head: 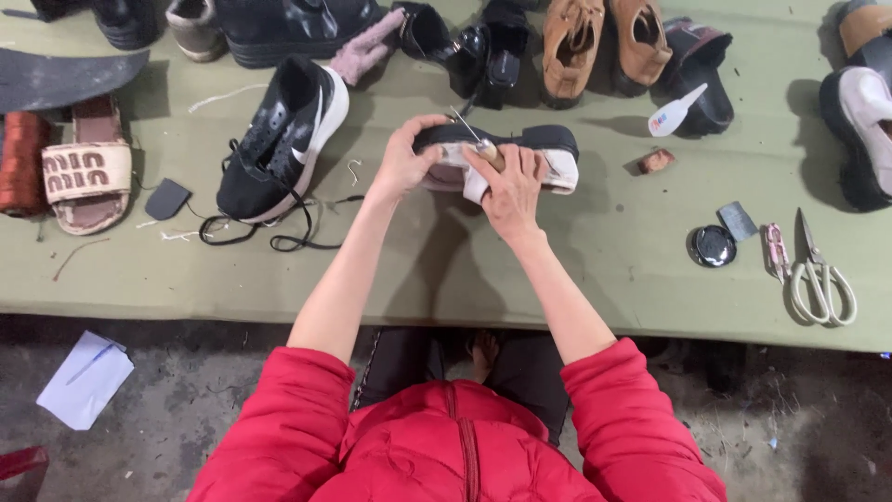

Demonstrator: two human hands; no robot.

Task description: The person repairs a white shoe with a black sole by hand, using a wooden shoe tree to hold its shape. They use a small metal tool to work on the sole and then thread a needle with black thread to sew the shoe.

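Gripping a black-and-white shoe (548,153) mid-bench, sole up.
Left hand (404,163) clasped round its toe end; right hand (511,186) closed on a wooden-handled awl (476,144), pressed against the shoe.

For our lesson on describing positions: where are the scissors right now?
In the head view, the white-handled scissors lie on the green table at its far right, near the front edge, beside a small pink tool and right of a round black tin.
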